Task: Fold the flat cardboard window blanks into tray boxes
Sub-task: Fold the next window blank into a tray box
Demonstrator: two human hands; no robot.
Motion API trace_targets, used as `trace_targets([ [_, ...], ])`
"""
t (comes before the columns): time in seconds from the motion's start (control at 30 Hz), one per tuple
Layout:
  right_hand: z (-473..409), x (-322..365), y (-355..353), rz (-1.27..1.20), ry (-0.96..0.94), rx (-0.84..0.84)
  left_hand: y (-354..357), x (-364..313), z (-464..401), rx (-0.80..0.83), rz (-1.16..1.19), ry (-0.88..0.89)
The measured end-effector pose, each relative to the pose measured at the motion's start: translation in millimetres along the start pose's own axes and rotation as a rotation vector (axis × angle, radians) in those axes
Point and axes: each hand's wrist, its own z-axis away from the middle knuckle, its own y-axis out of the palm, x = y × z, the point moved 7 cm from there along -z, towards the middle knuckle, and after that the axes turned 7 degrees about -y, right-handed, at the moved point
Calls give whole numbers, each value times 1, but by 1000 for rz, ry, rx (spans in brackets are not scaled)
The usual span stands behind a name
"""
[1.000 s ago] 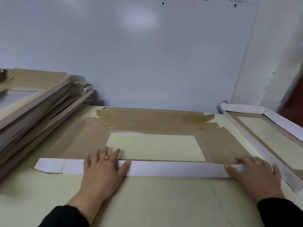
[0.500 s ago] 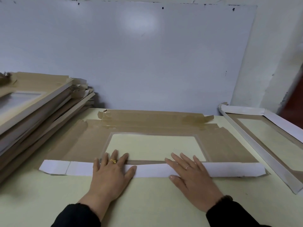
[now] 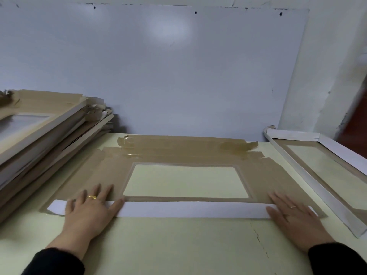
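Two flat hands, left hand (image 3: 89,212) and right hand (image 3: 294,217), fingers straight, press folded white flap (image 3: 190,209) onto blank (image 3: 111,171), gripping nothing. Risk: uneven pressure skews crease; unpressed middle springs up.

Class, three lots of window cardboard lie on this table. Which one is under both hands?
The flat brown blank in the middle: the left hand and right hand press its white near flap. The left stack and right-hand tray lie untouched.
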Motion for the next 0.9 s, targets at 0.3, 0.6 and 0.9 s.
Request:
trace_targets([
  [0.3,19,48,-45,-5,-322,-414,-4,16,-10,-90,-49,-65],
  [0.6,24,114,-45,112,-681,-591,-21,-27,22,-213,170,192],
  [0.9,46,128,-59,148,-727,-827,-30,-148,124,-386,8,880],
])
